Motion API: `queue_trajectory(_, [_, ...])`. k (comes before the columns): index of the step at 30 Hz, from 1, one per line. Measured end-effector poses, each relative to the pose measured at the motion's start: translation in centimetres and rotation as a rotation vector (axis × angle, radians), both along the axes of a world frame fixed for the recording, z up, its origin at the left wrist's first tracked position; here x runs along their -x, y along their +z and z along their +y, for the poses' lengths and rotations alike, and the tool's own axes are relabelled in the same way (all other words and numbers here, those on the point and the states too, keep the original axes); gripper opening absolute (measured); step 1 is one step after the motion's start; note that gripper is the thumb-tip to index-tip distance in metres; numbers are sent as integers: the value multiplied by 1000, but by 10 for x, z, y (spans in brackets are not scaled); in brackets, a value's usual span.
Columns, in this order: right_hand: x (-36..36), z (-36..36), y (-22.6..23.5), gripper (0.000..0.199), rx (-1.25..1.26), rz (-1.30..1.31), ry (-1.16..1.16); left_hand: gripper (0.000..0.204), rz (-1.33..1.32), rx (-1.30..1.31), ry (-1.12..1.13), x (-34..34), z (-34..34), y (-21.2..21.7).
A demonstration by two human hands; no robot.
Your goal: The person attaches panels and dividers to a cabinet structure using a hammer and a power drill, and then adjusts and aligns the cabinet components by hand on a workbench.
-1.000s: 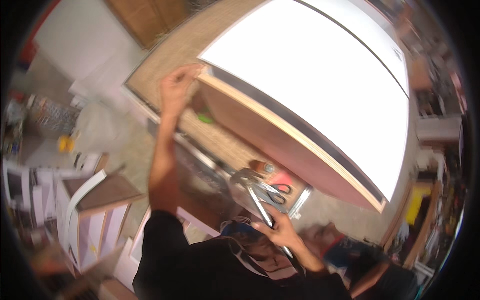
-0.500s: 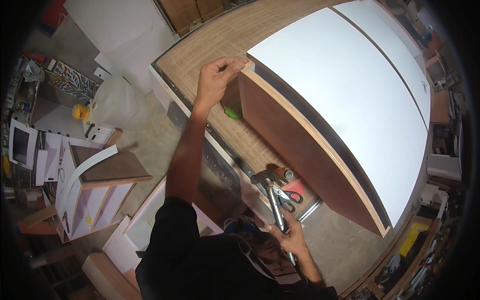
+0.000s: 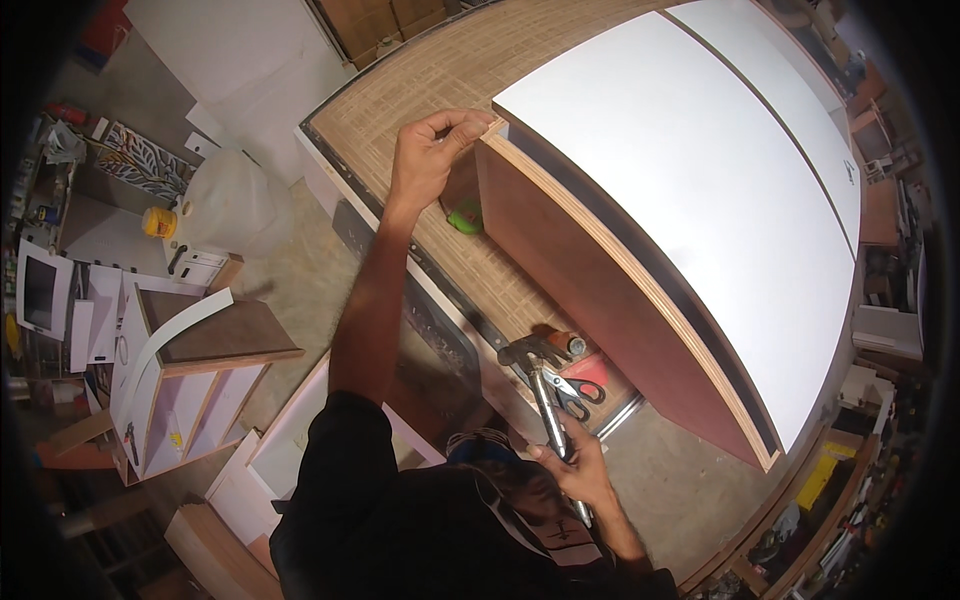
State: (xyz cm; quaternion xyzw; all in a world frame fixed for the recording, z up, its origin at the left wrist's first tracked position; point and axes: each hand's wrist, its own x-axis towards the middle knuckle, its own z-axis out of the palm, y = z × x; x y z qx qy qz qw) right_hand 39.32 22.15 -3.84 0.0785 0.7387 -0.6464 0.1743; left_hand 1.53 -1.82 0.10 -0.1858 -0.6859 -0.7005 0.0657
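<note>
My left hand (image 3: pixel 422 165) pinches the far left corner of a plywood panel (image 3: pixel 640 268), whose layered edge faces up; whether something small is between the fingertips I cannot tell. Beside that edge, with a dark gap between, lies a broad white panel (image 3: pixel 680 190) of the same cabinet. In my right hand (image 3: pixel 582 472) is a hammer (image 3: pixel 549 412), gripped by its handle, its head up and away from the cabinet. Close to the hammer head lie black-handled scissors (image 3: pixel 580 392), a red item (image 3: pixel 592 370) and a small roll-shaped thing (image 3: pixel 574 345).
A wood-patterned worktop (image 3: pixel 400 130) carries the cabinet, with a green object (image 3: pixel 465 215) under my left wrist. On the left stand a small open cabinet (image 3: pixel 215 350) and a translucent plastic drum (image 3: pixel 235 200). A long tray of tools (image 3: pixel 820 490) runs along the right.
Almost nothing differs. The hammer head has shifted very slightly to the left; my left hand stays at the panel corner.
</note>
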Motion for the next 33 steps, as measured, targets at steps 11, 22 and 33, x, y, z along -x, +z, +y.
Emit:
queue_trajectory(11, [2, 0, 4, 58, -24, -67, 33, 21, 13, -30, -18, 1, 3, 0])
queue_trajectory(22, [117, -5, 95, 51, -184, 652, 98, 16, 96, -55, 69, -6, 7, -9])
queue_trajectory(33, [226, -45, 154, 53, -449, 640, 58, 19, 73, -93, 105, 0, 6, -22])
